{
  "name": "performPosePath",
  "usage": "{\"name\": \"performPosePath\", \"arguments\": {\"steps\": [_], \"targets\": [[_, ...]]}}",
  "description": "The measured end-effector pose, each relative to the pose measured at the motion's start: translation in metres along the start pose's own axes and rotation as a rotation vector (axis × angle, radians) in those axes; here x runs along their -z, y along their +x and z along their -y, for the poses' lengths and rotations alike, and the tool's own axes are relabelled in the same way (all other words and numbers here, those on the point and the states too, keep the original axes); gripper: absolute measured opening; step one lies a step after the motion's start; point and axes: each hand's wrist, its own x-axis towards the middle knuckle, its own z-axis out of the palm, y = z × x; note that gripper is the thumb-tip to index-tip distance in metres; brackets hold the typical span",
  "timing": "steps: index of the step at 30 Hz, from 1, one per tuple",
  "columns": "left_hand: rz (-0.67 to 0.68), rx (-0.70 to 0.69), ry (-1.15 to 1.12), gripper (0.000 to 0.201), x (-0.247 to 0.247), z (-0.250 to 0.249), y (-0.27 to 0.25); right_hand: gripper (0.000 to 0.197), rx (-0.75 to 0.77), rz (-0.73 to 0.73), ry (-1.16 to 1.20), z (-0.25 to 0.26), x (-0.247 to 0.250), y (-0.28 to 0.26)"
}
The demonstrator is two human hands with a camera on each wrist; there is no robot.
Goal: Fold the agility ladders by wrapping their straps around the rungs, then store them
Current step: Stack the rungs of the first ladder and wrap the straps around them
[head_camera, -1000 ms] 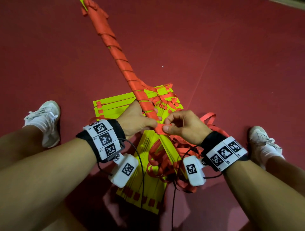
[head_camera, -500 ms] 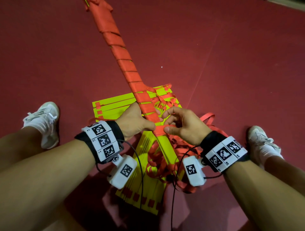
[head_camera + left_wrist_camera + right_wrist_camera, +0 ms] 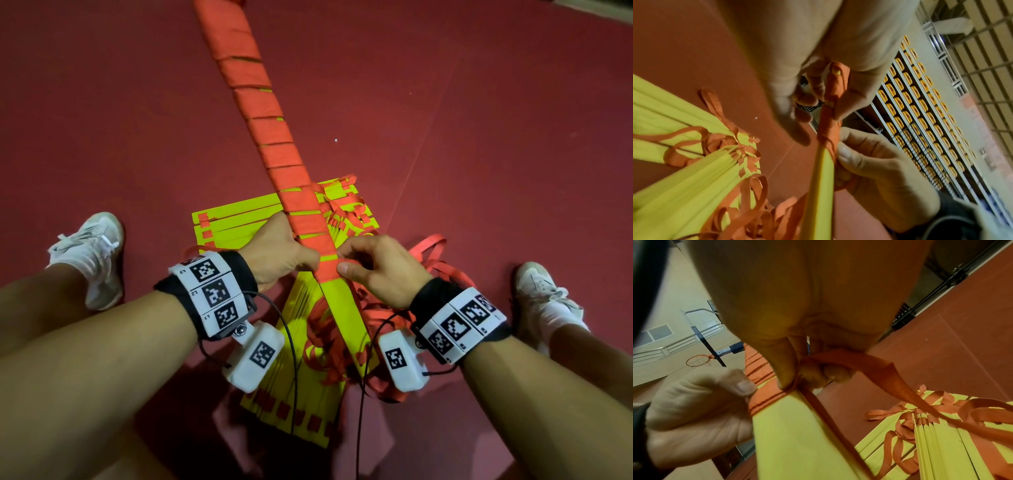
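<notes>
No brand or readable word is showing anywhere; the only markings are black-and-white square codes on the wrist bands (image 3: 214, 293) and camera housings, with tiny characters too small to read. The left hand (image 3: 279, 251) is curling around the rung bundle (image 3: 274, 144), gripping it where the red wrapping ends, while the right hand (image 3: 378, 270) is pinching the orange strap (image 3: 869, 368) between thumb and fingers against the bundle's right edge. The bundle is running from between the hands toward 11 o'clock, bare yellow below the grip. Beneath the hands, toward 6 o'clock, more yellow ladder rungs (image 3: 239, 222) are lying stacked on the red floor (image 3: 496, 154) among loose strap loops (image 3: 431, 246), with white shoes (image 3: 92, 253) at 9 and 3 o'clock.
</notes>
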Motion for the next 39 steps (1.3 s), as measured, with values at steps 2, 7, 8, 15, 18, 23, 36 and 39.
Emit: {"name": "performPosePath", "arguments": {"steps": [2, 7, 8, 15, 18, 23, 36, 39], "targets": [[-0.039, -0.013, 0.095, 0.033, 0.002, 0.001, 0.001, 0.013, -0.003, -0.030, -0.001, -0.001, -0.002, -0.001], [-0.136, 0.068, 0.253, 0.052, 0.003, 0.006, 0.003, 0.004, -0.023, -0.070, -0.059, -0.003, -0.003, -0.001], [-0.137, 0.091, 0.242, 0.050, 0.002, 0.006, 0.002, 0.004, -0.026, -0.076, -0.067, -0.002, -0.004, -0.001], [-0.154, 0.151, 0.162, 0.075, -0.005, 0.011, 0.000, 0.015, -0.011, -0.097, -0.073, 0.000, -0.015, 0.000], [-0.111, 0.128, 0.139, 0.076, -0.003, 0.009, -0.002, 0.009, 0.000, -0.065, 0.016, 0.000, -0.012, -0.001], [-0.053, 0.122, 0.080, 0.081, -0.005, 0.009, -0.003, 0.014, 0.006, 0.008, 0.196, 0.004, -0.008, -0.004], [0.150, 0.073, -0.068, 0.045, -0.008, 0.010, -0.003, 0.024, 0.003, 0.091, 0.286, -0.001, 0.003, -0.003], [0.150, 0.053, -0.051, 0.043, -0.007, 0.010, -0.003, 0.028, -0.013, 0.095, 0.281, -0.005, 0.001, -0.001]]}}
